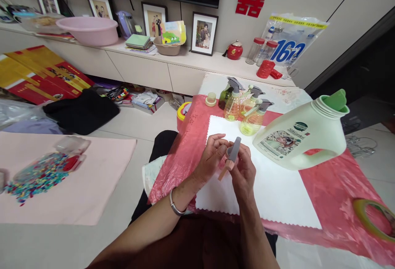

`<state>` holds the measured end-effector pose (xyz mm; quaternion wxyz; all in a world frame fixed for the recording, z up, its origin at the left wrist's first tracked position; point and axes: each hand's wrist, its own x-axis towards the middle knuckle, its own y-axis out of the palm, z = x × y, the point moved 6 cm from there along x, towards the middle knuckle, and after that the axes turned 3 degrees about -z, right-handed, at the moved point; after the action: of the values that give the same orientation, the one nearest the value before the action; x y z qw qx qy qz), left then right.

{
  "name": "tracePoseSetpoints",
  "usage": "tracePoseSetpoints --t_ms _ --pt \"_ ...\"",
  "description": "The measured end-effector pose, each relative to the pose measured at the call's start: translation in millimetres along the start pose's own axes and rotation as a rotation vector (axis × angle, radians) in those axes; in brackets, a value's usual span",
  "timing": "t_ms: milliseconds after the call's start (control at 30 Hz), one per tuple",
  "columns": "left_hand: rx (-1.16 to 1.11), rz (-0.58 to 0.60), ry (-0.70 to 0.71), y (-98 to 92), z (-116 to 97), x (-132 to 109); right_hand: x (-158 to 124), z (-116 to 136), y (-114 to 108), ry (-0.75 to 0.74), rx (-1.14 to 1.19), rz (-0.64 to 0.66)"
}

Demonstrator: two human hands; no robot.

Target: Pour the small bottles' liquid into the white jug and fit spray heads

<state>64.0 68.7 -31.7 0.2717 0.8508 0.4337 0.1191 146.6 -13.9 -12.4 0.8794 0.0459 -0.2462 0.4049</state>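
Note:
My left hand [211, 157] and my right hand [244, 169] meet above a white scalloped cloth [277, 186] on the low table. Between them they hold a small spray head [233, 153] with a grey trigger top and a pinkish tube pointing down-left. Both hands have fingers closed on it. A silver bangle [174, 206] circles my left wrist. Just beyond the hands stand three small yellow-green spray bottles [247, 110] with grey triggers. A large white detergent jug [304, 139] with a green spout lies on its side to the right.
A red plastic sheet [333, 190] covers the table, with a tape roll [375, 219] at its right edge and a small jar [211, 99] at the back. On the floor to the left, a pink mat [92, 178] holds colourful beads [40, 174]. A cabinet with photo frames and a pink basin [88, 30] runs behind.

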Motion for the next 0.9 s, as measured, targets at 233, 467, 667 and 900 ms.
tracePoseSetpoints --t_ms 233,467,667,900 --pt "-0.038 0.000 0.006 -1.0 4.3 1.4 1.3 -2.0 -3.5 0.027 -0.022 -0.058" --pt "-0.004 0.028 0.020 -5.5 3.9 3.6 0.6 -9.5 -3.5 0.065 0.092 -0.093" --pt "0.091 0.055 -0.025 -30.1 28.1 2.3 5.0 -17.6 -25.2 0.157 0.320 -0.161" --pt "-0.070 0.278 -0.279 -22.1 47.4 -5.4 22.0 -4.9 -46.1 0.245 0.513 -0.244"
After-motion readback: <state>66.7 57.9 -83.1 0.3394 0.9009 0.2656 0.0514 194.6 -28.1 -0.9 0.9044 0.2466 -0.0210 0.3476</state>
